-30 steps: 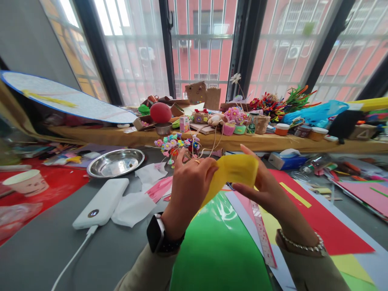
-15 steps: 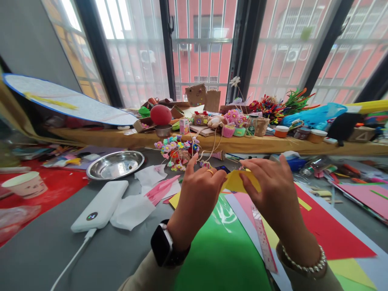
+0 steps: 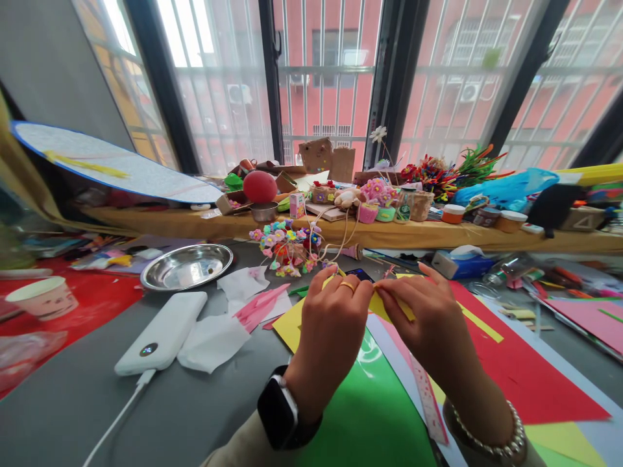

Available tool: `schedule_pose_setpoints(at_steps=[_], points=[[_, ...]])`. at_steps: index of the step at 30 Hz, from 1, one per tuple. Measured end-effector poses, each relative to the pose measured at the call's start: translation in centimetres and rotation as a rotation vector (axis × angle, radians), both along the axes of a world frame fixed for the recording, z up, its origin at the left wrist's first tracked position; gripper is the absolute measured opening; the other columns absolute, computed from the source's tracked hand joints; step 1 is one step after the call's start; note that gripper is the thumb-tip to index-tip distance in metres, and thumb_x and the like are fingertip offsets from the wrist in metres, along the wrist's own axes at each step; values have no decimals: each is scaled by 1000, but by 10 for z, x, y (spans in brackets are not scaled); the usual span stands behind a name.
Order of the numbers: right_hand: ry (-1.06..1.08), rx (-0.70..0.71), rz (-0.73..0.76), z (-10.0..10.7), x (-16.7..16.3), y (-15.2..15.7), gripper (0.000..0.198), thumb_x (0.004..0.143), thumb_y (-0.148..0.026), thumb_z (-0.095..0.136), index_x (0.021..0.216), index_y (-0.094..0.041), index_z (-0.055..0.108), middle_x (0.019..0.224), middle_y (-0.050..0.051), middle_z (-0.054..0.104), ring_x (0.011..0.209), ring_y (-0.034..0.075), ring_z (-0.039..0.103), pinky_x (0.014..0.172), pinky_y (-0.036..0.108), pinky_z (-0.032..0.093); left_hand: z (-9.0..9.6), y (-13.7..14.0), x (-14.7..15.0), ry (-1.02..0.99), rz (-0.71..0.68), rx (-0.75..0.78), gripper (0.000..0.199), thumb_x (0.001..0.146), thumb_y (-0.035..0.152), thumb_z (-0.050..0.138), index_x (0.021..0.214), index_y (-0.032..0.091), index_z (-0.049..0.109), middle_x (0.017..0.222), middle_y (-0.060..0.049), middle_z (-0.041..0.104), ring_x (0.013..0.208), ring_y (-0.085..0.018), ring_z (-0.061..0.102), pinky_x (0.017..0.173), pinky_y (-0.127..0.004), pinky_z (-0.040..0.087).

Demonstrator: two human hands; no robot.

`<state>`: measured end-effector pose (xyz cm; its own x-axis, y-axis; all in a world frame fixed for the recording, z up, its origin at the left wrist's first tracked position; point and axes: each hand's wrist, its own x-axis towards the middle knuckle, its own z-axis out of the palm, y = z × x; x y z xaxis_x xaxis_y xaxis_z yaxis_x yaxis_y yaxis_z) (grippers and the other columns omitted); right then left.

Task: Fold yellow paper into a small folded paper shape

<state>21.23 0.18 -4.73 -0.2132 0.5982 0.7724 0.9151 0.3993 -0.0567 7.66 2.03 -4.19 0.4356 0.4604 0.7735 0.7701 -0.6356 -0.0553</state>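
My left hand [image 3: 333, 324], with a ring and a black watch, is closed with its fingertips pinched on a piece of yellow paper [image 3: 383, 307]. Close beside it, my right hand [image 3: 431, 321] pinches the same paper, thumb and forefinger together, little finger raised. The fingers cover most of the paper, so its folds are hard to see. Beneath the hands lies a glossy green sheet [image 3: 365, 402]. A pink patterned ruler [image 3: 429, 402] rests to its right, and a yellow sheet [image 3: 291, 324] shows left of my left hand.
Red paper [image 3: 525, 370] lies on the right. On the left are a white power bank [image 3: 163, 334] with a cable, crumpled tissues [image 3: 211, 340], a metal plate [image 3: 187, 269] and a paper cup [image 3: 43, 298]. Beaded flowers [image 3: 285, 246] stand ahead, before a crowded window ledge [image 3: 311, 227].
Both hands have lowered slightly and come closer together, the left moving right. Less of the yellow paper between them shows now. The view has shifted a little.
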Motion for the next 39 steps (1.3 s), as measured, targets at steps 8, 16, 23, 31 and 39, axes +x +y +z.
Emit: schedule_pose_setpoints(at_steps=[8,16,23,31,39], points=[[55,12,36,1,-1,-1,13,78,-21,45,79,-19,58,70,0,62,67,14,56,88,40,28,-1,0,2,-65,-27,28,9,74,14,51,68,18,57,61,0,57,62,-15,51,68,-30,41],[28,5,29,3,-2,-3,15,80,-20,42,79,-18,58,70,1,62,68,15,56,88,40,28,-1,-1,2,-64,-18,18,9,73,14,51,67,17,58,60,0,57,62,-16,51,64,-30,41],[26,16,23,3,-2,-4,16,80,-20,41,77,-18,58,68,0,62,66,14,56,87,39,29,-3,-1,3,-70,-15,41,12,74,15,49,66,17,59,58,0,57,61,-16,51,65,-29,41],[87,-7,36,1,-4,-4,16,79,-20,42,78,-18,57,72,1,63,67,15,56,87,40,30,-5,-3,5,-101,1,72,15,75,17,48,65,17,59,57,-1,57,57,-14,51,66,-30,41],[109,-1,27,2,-6,-5,17,79,-20,41,77,-18,58,70,1,63,66,15,55,85,39,32,-6,-5,7,-128,21,85,16,76,18,48,65,16,59,56,-1,56,58,-15,51,63,-30,41]])
